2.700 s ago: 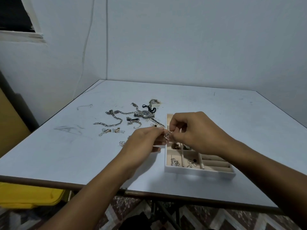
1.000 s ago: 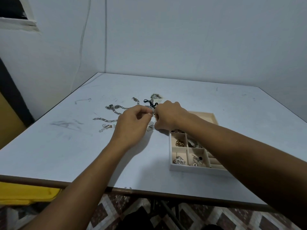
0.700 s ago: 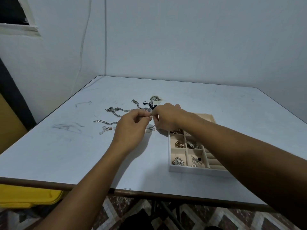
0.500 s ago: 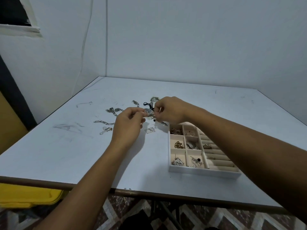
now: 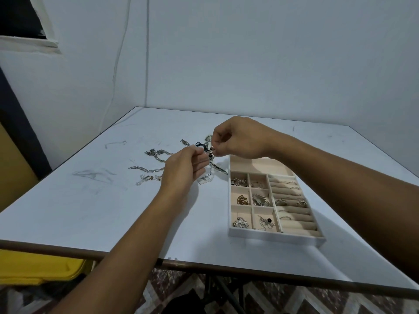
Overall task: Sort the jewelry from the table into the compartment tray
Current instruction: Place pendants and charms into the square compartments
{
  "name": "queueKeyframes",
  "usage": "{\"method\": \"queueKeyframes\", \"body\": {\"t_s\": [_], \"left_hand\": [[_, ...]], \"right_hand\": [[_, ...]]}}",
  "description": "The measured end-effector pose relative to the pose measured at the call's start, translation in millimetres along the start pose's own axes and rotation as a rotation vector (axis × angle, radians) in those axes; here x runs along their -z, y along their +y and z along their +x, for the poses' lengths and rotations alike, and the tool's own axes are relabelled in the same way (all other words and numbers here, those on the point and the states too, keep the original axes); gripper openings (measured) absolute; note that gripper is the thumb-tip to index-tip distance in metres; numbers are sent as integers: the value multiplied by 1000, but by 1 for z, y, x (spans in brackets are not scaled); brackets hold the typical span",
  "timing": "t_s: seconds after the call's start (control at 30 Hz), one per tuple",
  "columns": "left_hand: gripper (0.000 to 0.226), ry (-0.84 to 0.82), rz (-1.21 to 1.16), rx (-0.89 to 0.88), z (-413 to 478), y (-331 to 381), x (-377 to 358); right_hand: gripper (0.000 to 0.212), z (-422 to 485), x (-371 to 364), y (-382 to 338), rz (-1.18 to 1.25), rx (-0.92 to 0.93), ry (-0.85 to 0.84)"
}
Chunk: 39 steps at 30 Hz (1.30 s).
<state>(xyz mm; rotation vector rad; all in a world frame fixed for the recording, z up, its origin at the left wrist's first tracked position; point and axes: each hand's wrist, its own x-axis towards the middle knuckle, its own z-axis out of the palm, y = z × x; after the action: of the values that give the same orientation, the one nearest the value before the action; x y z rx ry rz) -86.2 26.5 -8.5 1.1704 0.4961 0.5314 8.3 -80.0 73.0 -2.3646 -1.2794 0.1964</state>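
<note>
The grip is a two-handed pinch held above the table: the right hand nips the jewelry piece narrowly between thumb and forefinger, and the left hand, fingers curled, holds its black cord end from the other side. What kind of piece it is stays hard to make out: a dark bead and a bit of silver show at the grip, and a thin chain hangs straight down from it to a small flat pendant on the table. The left hand hides part of the loose chains that lie left of the grip. The table is pale, scuffed with grey marks, and pushed into a corner of plain walls beyond the grip; a cable runs down the left wall beside a dark window opening. Below the grip and to its right, nearer the person, sits the compartment tray, its small cells already holding brooches and earrings and its ribbed slots a few rings. A yellow bin and patterned floor show under the table's near edge.
</note>
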Motion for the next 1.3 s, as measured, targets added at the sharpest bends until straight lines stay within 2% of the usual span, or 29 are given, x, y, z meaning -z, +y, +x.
{"method": "queueKeyframes", "body": {"t_s": [0.33, 0.77, 1.3], "left_hand": [[36, -127, -20, 73, -7, -1, -8], [40, -237, -78, 86, -25, 6, -16], [37, -369, 21, 99, -61, 2, -40]], "right_hand": [[9, -7, 5, -11, -38, 46, 22], [8, -24, 12, -13, -147, 57, 98], [8, -86, 25, 8, -140, -7, 170]]}}
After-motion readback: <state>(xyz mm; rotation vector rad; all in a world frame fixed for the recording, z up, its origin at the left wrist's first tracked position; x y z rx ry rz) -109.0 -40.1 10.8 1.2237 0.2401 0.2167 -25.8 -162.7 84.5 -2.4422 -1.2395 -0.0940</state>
